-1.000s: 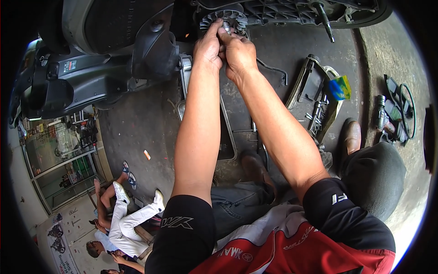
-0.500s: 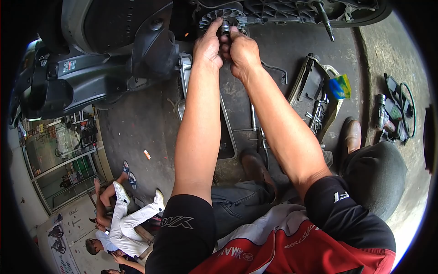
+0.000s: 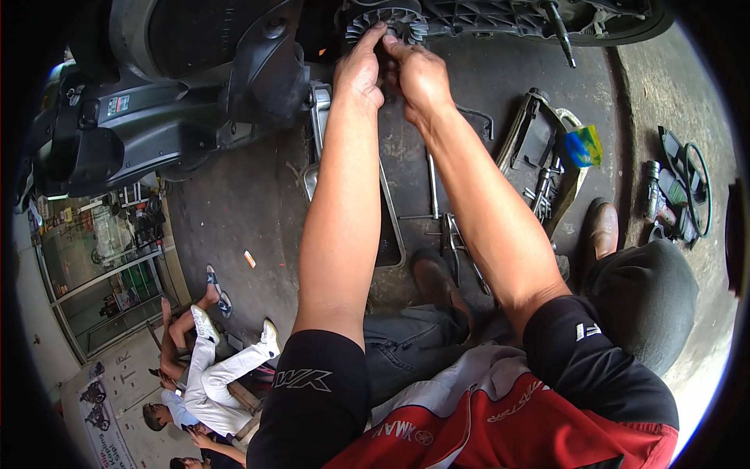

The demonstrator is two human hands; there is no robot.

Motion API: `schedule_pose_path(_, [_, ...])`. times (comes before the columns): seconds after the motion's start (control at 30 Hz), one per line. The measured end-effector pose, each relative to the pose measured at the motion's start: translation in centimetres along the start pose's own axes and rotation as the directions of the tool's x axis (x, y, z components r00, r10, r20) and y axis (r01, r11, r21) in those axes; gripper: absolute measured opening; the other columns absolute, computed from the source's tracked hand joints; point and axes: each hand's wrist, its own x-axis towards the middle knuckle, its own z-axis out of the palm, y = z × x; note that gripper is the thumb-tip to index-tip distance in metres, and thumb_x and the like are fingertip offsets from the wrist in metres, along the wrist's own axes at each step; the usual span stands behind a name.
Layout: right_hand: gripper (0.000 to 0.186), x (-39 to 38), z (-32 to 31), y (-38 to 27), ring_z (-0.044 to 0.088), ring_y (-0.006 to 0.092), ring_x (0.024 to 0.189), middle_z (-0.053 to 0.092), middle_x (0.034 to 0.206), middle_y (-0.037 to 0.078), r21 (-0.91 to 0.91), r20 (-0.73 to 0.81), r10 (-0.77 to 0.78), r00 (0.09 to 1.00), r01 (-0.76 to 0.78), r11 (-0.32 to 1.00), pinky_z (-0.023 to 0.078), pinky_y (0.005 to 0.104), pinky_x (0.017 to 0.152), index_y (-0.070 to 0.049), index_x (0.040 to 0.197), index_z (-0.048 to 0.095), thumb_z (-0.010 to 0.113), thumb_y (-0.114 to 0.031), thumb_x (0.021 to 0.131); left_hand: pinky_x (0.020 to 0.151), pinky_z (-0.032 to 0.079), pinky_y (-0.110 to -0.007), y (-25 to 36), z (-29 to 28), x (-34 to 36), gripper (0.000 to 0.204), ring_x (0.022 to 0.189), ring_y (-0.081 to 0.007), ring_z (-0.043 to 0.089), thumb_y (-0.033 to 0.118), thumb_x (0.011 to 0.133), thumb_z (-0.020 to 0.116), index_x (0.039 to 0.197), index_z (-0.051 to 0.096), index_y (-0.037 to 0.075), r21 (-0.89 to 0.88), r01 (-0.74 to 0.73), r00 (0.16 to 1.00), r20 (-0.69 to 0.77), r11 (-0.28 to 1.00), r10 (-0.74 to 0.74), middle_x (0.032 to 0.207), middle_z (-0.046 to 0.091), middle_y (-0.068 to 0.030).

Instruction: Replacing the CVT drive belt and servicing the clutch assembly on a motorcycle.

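1. Left hand (image 3: 361, 72) reaches up to the finned metal pulley (image 3: 394, 22) on the scooter's engine, at the top centre of the view. Fingers are curled together, tips pressing on the pulley's lower left rim.
2. Right hand (image 3: 418, 74) sits just beside the left, touching the same pulley from the lower right. Fingers are bent and pinched at the rim; whether they clamp a small part there is hidden by the knuckles.
3. The two hands are nearly touching each other below the pulley.
4. The pulley has radial fins in pale grey metal and sits in the open engine casing (image 3: 500, 16).
5. Dark scooter body (image 3: 156, 102) fills the upper left, lying close to the concrete floor (image 3: 234, 211).
6. A metal tray (image 3: 388, 234) lies on the floor under the forearms.
7. Right of the arms: an open tool case (image 3: 539, 156) with wrenches, and a blue and yellow cloth (image 3: 582, 144) on it.
8. A brown shoe (image 3: 603, 230) shows near the case.
9. Lower left, another person in white trousers (image 3: 226, 367) sits on the floor, well apart.
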Motion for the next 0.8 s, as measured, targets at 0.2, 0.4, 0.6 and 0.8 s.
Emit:
schedule_pose_path(0.2, [0.034,-4.7,-6.1,2.5,0.065,0.0199,0.065,0.068,0.070,0.011,-0.574,-0.115,-0.136,0.984,0.046,0.818,0.051,0.0354,0.064,0.002,0.086,0.067,0.080,-0.029,0.083,0.093,0.050,-0.040,-0.7,-0.5,-1.7,0.063,0.103,-0.0292,0.070,0.048,0.091,0.062,0.125,0.059,-0.005,0.022,0.059,0.994,0.093,0.998,-0.061,0.116,0.072,-0.0187])
schedule_pose_path(0.4, [0.041,-7.2,-9.5,-5.5,0.072,0.0388,0.092,0.073,0.091,0.024,-0.955,0.261,-0.107,0.959,0.273,0.120,0.056,0.0476,0.082,0.003,0.100,0.069,0.076,-0.033,0.085,0.062,0.055,-0.031,-6.5,1.6,-5.6,0.015,0.077,-0.0210,0.070,0.002,0.090,0.066,0.102,0.074,-0.002,0.192,-0.032,0.960,0.280,0.981,-0.023,0.093,0.074,-0.0120])
schedule_pose_path(0.6, [0.050,-6.3,-12.8,-23.1,0.072,0.0336,0.091,0.075,0.100,0.016,-0.568,0.339,0.679,0.652,0.717,-0.405,0.056,0.0433,0.082,-0.003,0.123,0.066,0.067,-0.043,0.094,0.083,0.056,-0.035,-6.0,4.7,-8.9,0.024,0.095,-0.0215,0.068,0.011,0.101,0.053,0.118,0.064,-0.002,0.129,0.129,0.932,0.324,0.983,-0.165,0.109,0.070,-0.0139])
schedule_pose_path(0.8, [0.048,-9.0,-33.6,-41.6,0.071,0.0377,0.092,0.073,0.098,0.018,-0.593,0.169,0.180,0.969,0.246,-0.767,0.055,0.0482,0.083,-0.003,0.126,0.062,0.069,-0.037,0.093,0.057,0.043,-0.025,-11.7,13.1,-15.6,0.023,0.069,-0.0086,0.056,0.025,0.099,0.056,0.105,0.069,0.007,0.447,0.111,0.793,0.499,0.888,-0.350,0.084,0.063,0.0006])
